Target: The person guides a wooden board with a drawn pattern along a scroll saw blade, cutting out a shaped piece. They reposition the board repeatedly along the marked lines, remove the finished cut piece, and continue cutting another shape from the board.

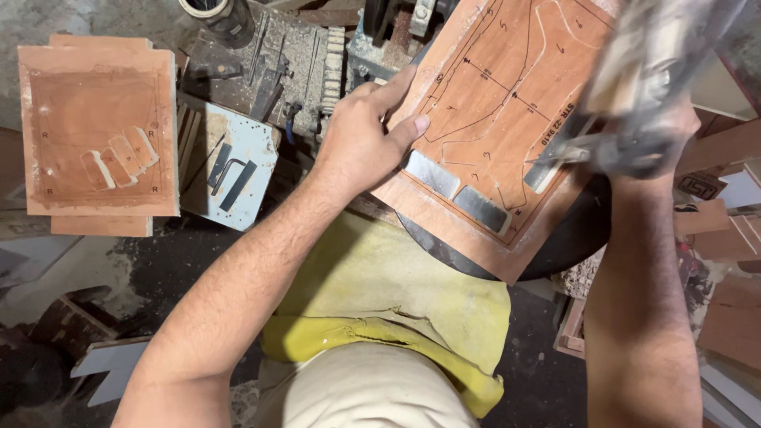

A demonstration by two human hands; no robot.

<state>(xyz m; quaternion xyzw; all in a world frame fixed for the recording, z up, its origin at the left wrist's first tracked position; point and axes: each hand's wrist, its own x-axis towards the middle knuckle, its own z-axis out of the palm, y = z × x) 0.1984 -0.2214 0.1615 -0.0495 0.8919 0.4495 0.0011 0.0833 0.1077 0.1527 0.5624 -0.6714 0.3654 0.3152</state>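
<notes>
So far, three grey metal strips (pixel 456 186) are seen set into the flat reddish plywood board with drawn outlines (pixel 491 119); most outlines remain bare. The board is pressed flat under the spread left hand (pixel 361 143). The right hand (pixel 650 139), closed, grips one blurred tool (pixel 634 71) over the board's right edge.

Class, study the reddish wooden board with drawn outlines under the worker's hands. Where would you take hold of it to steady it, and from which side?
Probably grip the wooden board at its bare left edge, coming from the left, as the left hand does: fingers flat on top, thumb along the edge. That margin seems free of the metal strips, and it lies away from the blurred tool in the right hand.
</notes>
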